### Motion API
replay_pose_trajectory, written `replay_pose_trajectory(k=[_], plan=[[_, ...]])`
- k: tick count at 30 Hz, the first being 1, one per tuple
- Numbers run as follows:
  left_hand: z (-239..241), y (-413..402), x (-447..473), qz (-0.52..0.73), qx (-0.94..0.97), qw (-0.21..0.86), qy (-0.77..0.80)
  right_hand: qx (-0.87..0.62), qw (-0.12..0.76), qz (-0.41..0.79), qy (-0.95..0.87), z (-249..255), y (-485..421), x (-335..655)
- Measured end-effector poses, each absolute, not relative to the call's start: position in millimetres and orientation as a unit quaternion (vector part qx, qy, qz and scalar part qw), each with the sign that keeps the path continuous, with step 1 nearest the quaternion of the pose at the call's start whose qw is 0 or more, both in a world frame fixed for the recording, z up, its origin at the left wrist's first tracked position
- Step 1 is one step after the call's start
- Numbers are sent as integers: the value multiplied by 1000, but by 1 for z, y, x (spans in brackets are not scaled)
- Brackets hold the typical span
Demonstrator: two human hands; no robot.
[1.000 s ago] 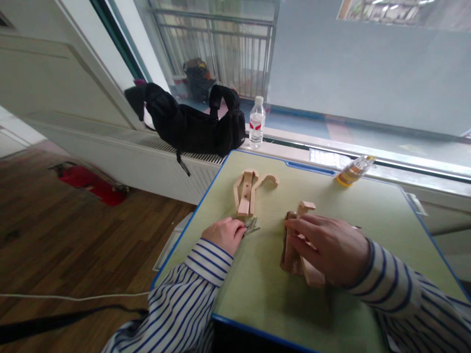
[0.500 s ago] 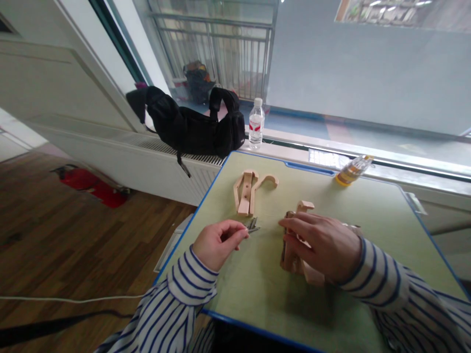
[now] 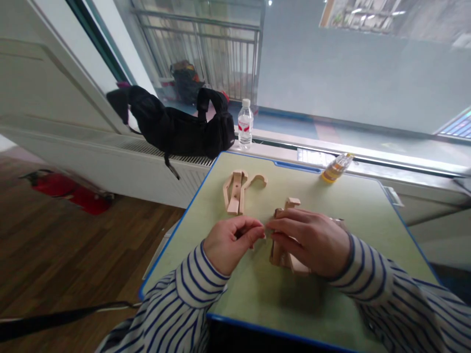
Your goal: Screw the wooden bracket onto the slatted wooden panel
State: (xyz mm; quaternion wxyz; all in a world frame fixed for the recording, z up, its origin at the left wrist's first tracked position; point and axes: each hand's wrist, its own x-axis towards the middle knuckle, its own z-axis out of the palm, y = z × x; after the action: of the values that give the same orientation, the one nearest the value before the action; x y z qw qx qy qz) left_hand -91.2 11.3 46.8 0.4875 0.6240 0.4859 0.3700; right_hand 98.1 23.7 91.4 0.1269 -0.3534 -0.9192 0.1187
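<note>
My right hand (image 3: 311, 240) lies curled over a wooden assembly (image 3: 283, 255) on the green desk (image 3: 257, 289), pressing it down. One light wooden end (image 3: 293, 202) sticks up past my fingers. My left hand (image 3: 230, 242) is pinched shut beside it, fingertips almost touching the right hand's fingers; what it holds is too small to name. Beyond both hands lies a second set of wooden pieces (image 3: 235, 191) with a curved hook part (image 3: 257, 180).
A blue rim (image 3: 172, 240) edges the desk. On the sill behind it stand a water bottle (image 3: 245, 125), a black bag (image 3: 176, 127) and a tipped amber bottle (image 3: 334, 169). Wooden floor with a red object (image 3: 62, 191) lies left; a cable (image 3: 55, 321) crosses lower left.
My left hand left the small metal pieces on the desk, lifted pinched, and moved right to meet the right hand. The right hand stayed on the wooden assembly. The view shifted slightly.
</note>
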Motion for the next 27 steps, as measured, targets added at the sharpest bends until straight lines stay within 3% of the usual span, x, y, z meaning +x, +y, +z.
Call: replay_pose_trajectory(k=[10,16,22,27], plan=[[52,16,-66,411,622,463,480,-427,177,98,-881,90,15,127],[33,27,-56,358,692,386,494,-507,211,128,-826,76,10,146],[16,31,-51,323,798,296,413,-516,204,157,-817,65,12,158],[-3,35,-48,323,836,292,334,-513,209,152,-819,59,20,161]])
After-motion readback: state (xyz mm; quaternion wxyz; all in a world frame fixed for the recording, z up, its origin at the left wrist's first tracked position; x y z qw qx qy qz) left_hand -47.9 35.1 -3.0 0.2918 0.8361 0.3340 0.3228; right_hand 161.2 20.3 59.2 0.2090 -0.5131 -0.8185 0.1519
